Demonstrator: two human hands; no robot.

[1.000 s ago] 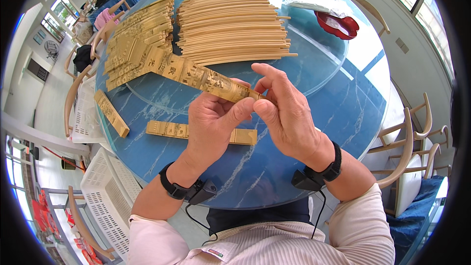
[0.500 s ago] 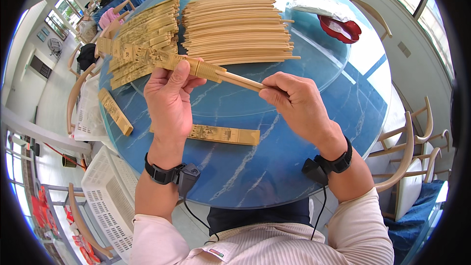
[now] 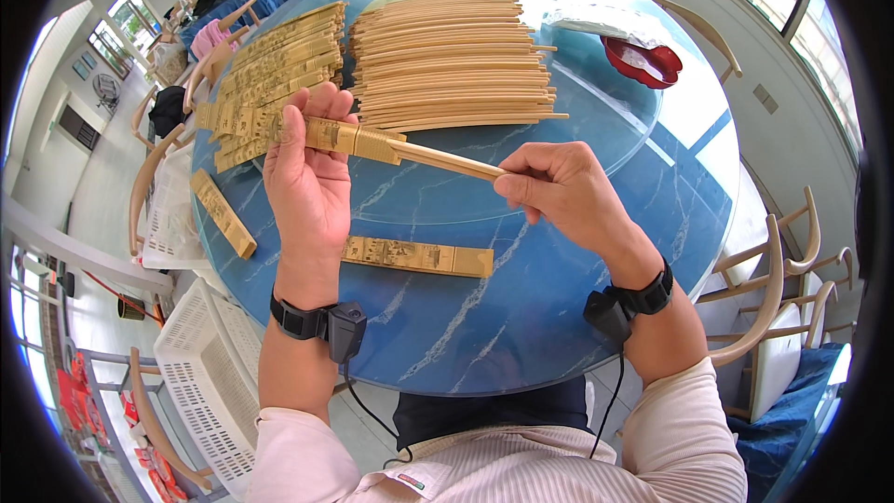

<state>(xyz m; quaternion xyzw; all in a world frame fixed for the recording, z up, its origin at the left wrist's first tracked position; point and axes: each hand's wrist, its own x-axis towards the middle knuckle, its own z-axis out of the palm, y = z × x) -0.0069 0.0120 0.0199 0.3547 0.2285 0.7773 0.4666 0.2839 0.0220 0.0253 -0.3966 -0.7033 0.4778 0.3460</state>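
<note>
Wooden sticks (image 3: 452, 162) jut from the end of a printed gold sleeve (image 3: 371, 142), both held over the blue table (image 3: 521, 335) nearer the person than the stick bundle (image 3: 452, 61); best handled, I'd judge, with sticks and sleeve in one line and light pressure, so the paper mouth doesn't crease or tear. Left hand (image 3: 310, 182) upright, fingers up, sleeve across them under the thumb, grip looks light; right hand (image 3: 559, 188) pinches the sticks' far end narrowly, fingers curled, forearm angled inward.

Round blue table (image 3: 540, 317) — glass turntable (image 3: 596, 98), gold sleeves (image 3: 419, 256)
</note>
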